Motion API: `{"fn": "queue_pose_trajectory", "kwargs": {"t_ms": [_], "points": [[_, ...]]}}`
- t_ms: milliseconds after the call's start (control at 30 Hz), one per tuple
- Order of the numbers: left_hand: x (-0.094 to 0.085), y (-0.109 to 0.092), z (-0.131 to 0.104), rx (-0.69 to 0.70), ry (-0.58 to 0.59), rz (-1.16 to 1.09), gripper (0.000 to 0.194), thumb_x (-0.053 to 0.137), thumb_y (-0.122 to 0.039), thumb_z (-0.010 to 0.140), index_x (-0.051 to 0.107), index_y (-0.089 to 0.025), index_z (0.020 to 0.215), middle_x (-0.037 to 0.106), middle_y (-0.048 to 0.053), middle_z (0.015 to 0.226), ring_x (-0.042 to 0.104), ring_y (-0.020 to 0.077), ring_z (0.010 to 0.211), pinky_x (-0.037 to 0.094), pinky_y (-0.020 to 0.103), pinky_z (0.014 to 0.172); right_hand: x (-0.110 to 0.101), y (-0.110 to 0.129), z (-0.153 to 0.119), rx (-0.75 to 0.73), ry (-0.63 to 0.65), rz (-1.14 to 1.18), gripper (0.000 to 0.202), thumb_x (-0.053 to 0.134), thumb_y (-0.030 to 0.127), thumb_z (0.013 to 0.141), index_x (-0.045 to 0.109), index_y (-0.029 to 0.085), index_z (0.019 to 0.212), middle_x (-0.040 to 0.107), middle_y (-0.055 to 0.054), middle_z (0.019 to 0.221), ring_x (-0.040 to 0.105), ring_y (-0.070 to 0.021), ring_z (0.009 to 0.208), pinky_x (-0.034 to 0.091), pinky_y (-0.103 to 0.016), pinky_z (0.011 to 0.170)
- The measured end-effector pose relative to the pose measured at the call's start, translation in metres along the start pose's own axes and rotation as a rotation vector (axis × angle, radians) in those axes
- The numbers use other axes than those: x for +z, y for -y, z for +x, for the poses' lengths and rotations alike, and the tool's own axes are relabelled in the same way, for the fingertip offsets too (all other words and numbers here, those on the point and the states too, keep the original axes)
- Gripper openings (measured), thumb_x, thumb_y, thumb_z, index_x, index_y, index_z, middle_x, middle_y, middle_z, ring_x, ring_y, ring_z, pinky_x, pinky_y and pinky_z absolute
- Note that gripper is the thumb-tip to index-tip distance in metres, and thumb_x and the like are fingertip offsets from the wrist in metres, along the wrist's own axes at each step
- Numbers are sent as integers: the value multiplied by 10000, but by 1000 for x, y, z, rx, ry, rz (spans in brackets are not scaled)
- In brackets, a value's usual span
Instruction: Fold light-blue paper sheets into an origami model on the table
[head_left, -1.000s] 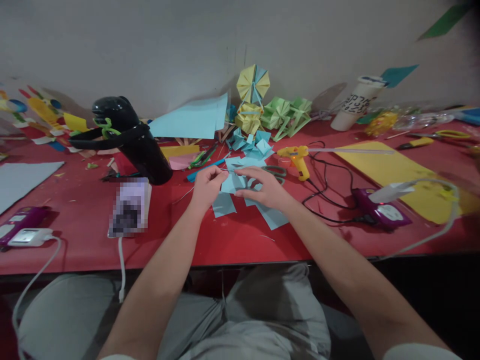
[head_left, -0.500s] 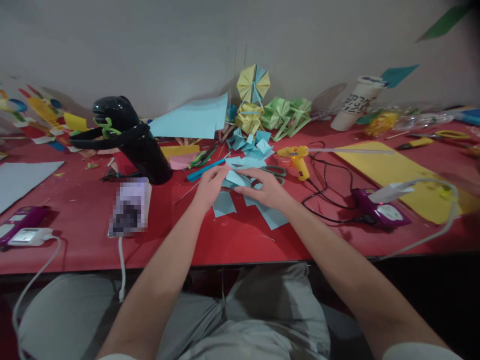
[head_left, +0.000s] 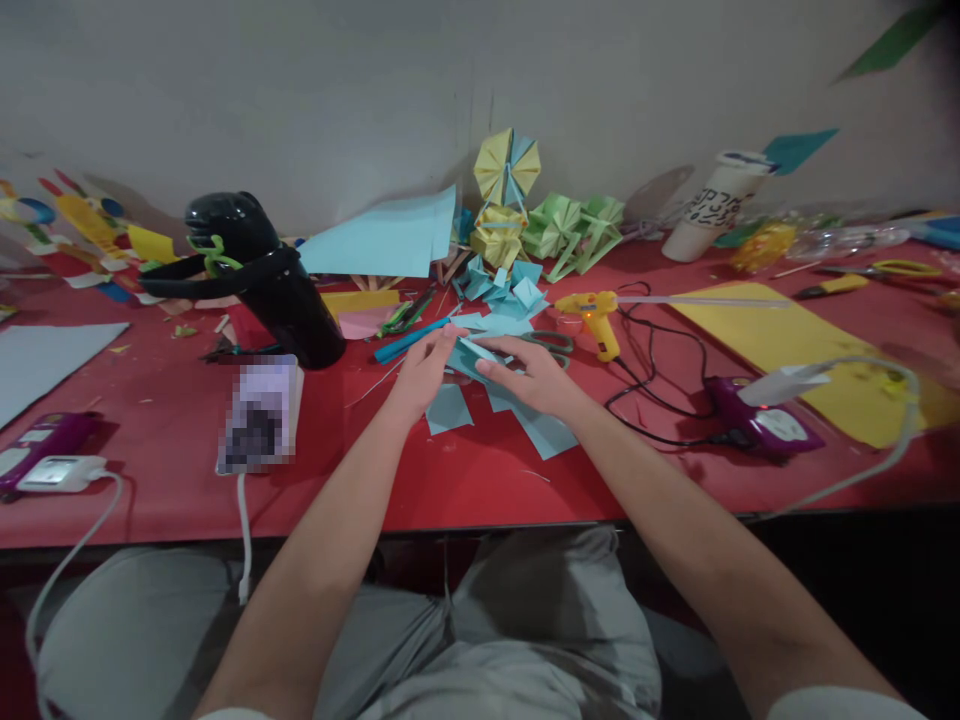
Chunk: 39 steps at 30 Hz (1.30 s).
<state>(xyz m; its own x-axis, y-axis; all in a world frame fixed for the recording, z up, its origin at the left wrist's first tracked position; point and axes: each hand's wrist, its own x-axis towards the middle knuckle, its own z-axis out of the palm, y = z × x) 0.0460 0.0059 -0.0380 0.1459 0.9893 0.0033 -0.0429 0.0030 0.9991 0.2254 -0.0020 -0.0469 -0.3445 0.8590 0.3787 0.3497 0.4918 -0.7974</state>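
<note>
Between my two hands is a small piece of light blue paper [head_left: 474, 352], partly folded over. My left hand [head_left: 426, 370] pinches its left end with the fingertips. My right hand [head_left: 534, 375] grips the right side, thumb toward me and fingers behind. Below them on the red table lie a small blue paper square [head_left: 449, 408] and a larger blue sheet [head_left: 546, 436]. Just beyond the hands are more loose blue pieces [head_left: 502, 322] and folded blue paper units [head_left: 504, 285]. Scissors [head_left: 556, 345] lie partly hidden behind my right hand.
A yellow glue gun [head_left: 596, 318] with a black cord lies right, by a purple power strip [head_left: 765, 415]. A black tumbler [head_left: 292, 310] and a phone [head_left: 261, 415] stand left. Folded yellow paper shapes [head_left: 501, 235] and green ones [head_left: 574, 228] sit at the back, near a white cup [head_left: 712, 208].
The blue paper has tilted and folded over between my fingers, so its edge now faces up. My right thumb has shifted slightly up and right. Everything else stays put.
</note>
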Motion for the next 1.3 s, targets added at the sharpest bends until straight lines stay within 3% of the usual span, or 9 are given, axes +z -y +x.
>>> {"fn": "queue_pose_trajectory", "kwargs": {"t_ms": [333, 467, 600, 733, 833, 933, 1000, 1133, 1300], "points": [[1, -2, 2, -24, 5, 6, 388, 568, -495, 864, 669, -172, 1054, 688, 84, 936, 669, 214, 846, 579, 309, 640, 0, 2, 2, 41, 25, 53, 457, 492, 529, 908, 662, 195, 1170, 689, -78, 1115, 630, -215, 988, 509, -295, 722], [1, 0, 1, -14, 27, -17, 359, 539, -478, 881, 662, -166, 1010, 671, 77, 885, 659, 199, 811, 565, 298, 631, 0, 1, 2, 15, 1, 18, 433, 449, 552, 920, 670, 189, 1007, 681, -58, 948, 611, -186, 894, 480, -285, 732], [-2, 4, 3, 64, 55, 66, 252, 617, -361, 829, 666, -165, 980, 666, 49, 878, 632, 171, 795, 545, 306, 703, -1, -2, 3, 36, -38, -21, 462, 383, 564, 942, 506, 189, 701, 495, 0, 652, 490, -126, 636, 422, -263, 612], [-5, 8, 6, 188, 99, 203, 190, 645, -239, 761, 687, -149, 923, 691, 49, 914, 623, 168, 837, 507, 303, 784, -2, -4, 3, 48, -100, -2, 473, 397, 576, 931, 375, 206, 637, 361, 14, 614, 440, -119, 590, 415, -259, 556], [-6, 10, 6, 199, 133, 181, 213, 626, -179, 732, 674, -141, 936, 708, 62, 931, 644, 182, 874, 504, 314, 804, 0, -6, 3, 103, -99, 74, 429, 448, 582, 906, 482, 202, 711, 437, 3, 658, 507, -122, 552, 436, -258, 500], [-6, 10, 6, 190, 132, 142, 257, 635, -158, 708, 651, -135, 964, 718, 76, 960, 660, 194, 907, 512, 328, 822, 1, -9, 3, 141, -128, 126, 399, 512, 568, 878, 597, 209, 1028, 616, -57, 911, 598, -146, 600, 469, -268, 477], [-5, 9, 6, 182, 118, 140, 253, 655, -184, 711, 645, -134, 960, 723, 80, 961, 667, 196, 887, 521, 329, 804, 2, -11, 3, 90, -169, 75, 458, 533, 547, 873, 587, 216, 1185, 639, -91, 1107, 640, -182, 753, 521, -294, 568], [-5, 7, 5, 180, 86, 150, 219, 670, -232, 731, 649, -141, 928, 726, 69, 910, 667, 184, 821, 527, 300, 731, 1, -12, 3, 47, -160, 5, 509, 490, 537, 901, 579, 219, 1288, 673, -87, 1156, 643, -217, 914, 549, -365, 756], [-6, 7, 5, 191, 35, 177, 190, 673, -258, 726, 641, -149, 878, 699, 41, 829, 632, 146, 723, 492, 257, 649, 0, -5, 1, -10, -53, -46, 619, 586, 571, 830, 560, 213, 1333, 588, -99, 1344, 564, -290, 1196, 471, -451, 988]]}}
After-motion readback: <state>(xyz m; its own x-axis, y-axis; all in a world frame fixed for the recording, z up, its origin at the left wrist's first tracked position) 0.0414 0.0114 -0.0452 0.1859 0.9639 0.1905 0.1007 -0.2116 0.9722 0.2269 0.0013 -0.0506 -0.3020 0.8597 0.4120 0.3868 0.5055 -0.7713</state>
